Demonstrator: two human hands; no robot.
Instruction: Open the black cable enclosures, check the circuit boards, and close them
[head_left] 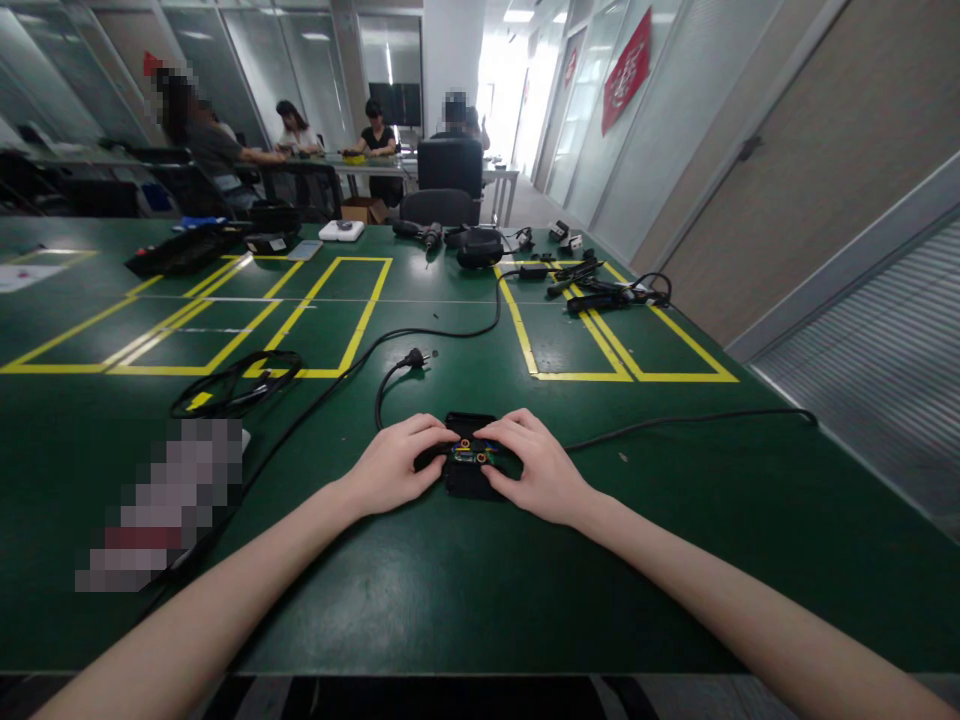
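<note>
Between my hands is a small circuit board (465, 456) with copper-coloured rings and blue, yellow and green wires. It sits over an open black plastic case (472, 488), whose halves show in front of and behind it. My left hand (394, 462) is closed, thumb and fingers pinching the board's left end. At the right end, my right hand (544, 468) pinches it the same way. A black power plug (415, 358) lies just beyond my left hand, its cord curving back toward that hand. Another black cable (690, 418) runs from beside my right hand toward the table's right edge.
The green table (480, 590) has yellow tape outlines. A pixelated object (165, 510) and a coiled black cable (232, 385) lie left. A power drill (424, 235), black pouch (480, 250) and bundled cables (600, 292) are farther back. Several people sit at tables beyond.
</note>
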